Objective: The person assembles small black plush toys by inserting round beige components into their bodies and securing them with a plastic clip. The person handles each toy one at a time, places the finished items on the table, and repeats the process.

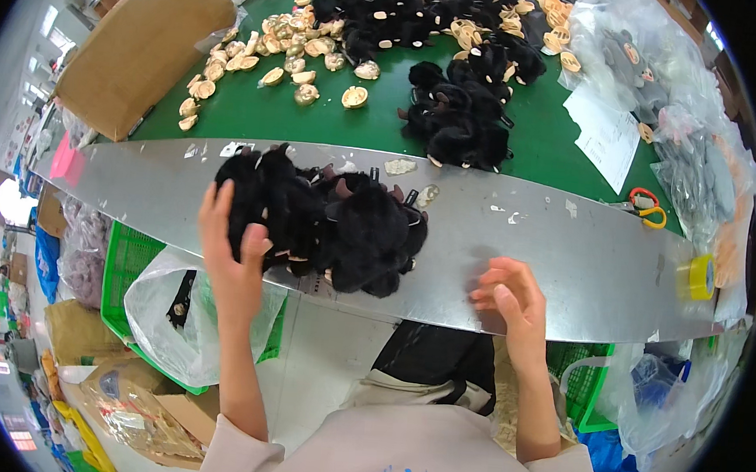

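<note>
A heap of black plush pieces (369, 235), some with small brown and cream parts, lies on the metal strip at the table's front edge. At its left end is my left hand (235, 252), fingers and thumb spread against the black fur. It seems to touch the nearest piece without closing round it. My right hand (518, 307) hovers over the front edge of the strip, to the right of the heap. Its fingers are loosely bent, slightly blurred and apart, and nothing shows in them.
Gold and cream plastic shells (308, 43) and more black plush (461, 119) cover the green tabletop (350, 129). Rightward lie a paper sheet (602, 133), orange-handled scissors (645, 206), yellow tape (699, 278) and bagged grey plush (707, 171). A cardboard box (146, 44) stands left; green crates (121, 279) sit below.
</note>
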The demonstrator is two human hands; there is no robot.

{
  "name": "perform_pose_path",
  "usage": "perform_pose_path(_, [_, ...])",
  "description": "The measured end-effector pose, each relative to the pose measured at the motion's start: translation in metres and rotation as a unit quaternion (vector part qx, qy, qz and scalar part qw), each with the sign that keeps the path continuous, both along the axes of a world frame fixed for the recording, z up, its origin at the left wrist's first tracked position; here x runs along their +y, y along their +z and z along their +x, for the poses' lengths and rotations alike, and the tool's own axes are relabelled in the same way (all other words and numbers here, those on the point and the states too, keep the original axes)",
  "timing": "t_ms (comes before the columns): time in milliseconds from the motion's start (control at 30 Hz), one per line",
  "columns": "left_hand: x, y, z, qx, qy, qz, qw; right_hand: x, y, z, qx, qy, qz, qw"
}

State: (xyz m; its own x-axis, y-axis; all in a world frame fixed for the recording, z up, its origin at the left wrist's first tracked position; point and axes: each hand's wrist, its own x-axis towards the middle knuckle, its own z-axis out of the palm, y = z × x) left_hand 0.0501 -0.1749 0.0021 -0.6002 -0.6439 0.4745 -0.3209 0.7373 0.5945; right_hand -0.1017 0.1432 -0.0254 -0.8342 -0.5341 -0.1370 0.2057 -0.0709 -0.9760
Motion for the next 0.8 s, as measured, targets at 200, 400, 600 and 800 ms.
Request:
perform_pose_path(200, [-0.046,-0.004,-0.01,0.141,-0.093,0.362,0.917,-0.033,0.0,-0.003,-0.218,0.158,-0.106,0.957])
perform_pose_path(400, [-0.025,-0.031,-0.017,0.028,-0.099,0.364,0.926,-0.163,0.019,0.003,-0.176,0.224,-0.023,0.958])
perform_pose_path(600, [0.003,-0.032,-0.022,0.112,-0.127,0.393,0.904,-0.181,-0.004,0.016,-0.257,0.254,-0.115,0.925])
perform_pose_path(800, [0.015,-0.045,-0.015,0.122,-0.195,0.364,0.903,-0.171,-0.002,0.013,-0.118,0.326,0.041,0.937])
